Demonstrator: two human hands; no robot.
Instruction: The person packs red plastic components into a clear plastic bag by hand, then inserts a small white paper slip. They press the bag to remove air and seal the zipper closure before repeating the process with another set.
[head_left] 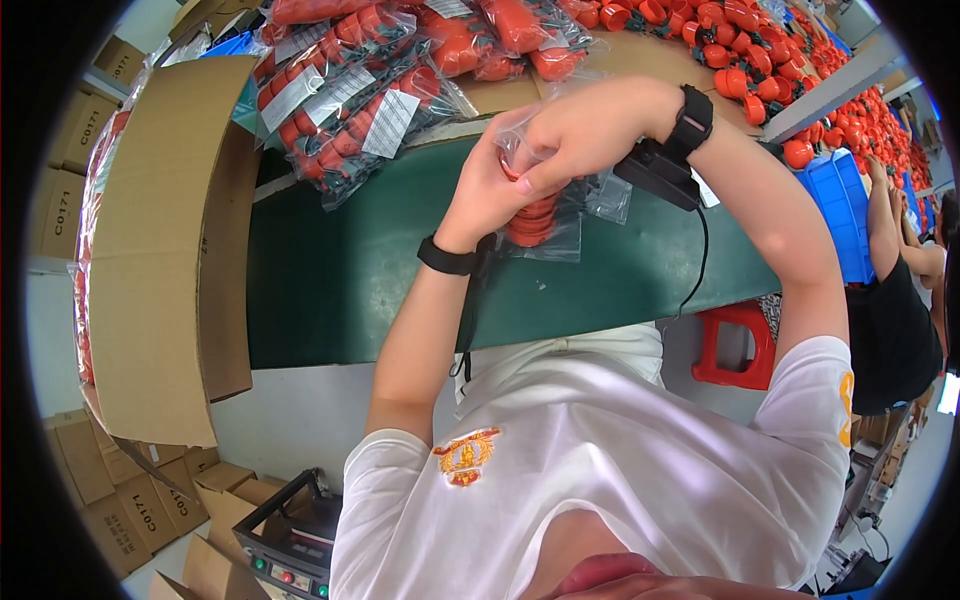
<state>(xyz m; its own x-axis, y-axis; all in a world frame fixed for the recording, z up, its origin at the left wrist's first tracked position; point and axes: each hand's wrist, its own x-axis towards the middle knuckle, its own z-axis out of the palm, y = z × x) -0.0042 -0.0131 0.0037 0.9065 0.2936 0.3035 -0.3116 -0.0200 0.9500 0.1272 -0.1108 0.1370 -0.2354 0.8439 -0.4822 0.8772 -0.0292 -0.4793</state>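
Left of frame: open cardboard box [165, 240], flaps up. Upper centre: heap of filled bags of red parts [350, 100] on the green table [330, 270].

Centre: left hand [490, 185] closed around the clear plastic bag [545, 225] of stacked red parts, gripping near its mouth. Right hand [590, 130] just above, fingers curled onto the bag's top edge, pinching film.

Bag looks thin, slippery, floppy; contents probably rigid, light. Best held at the neck with the bottom supported.

Far right: blue bin [835, 200], another person's arm beside it.
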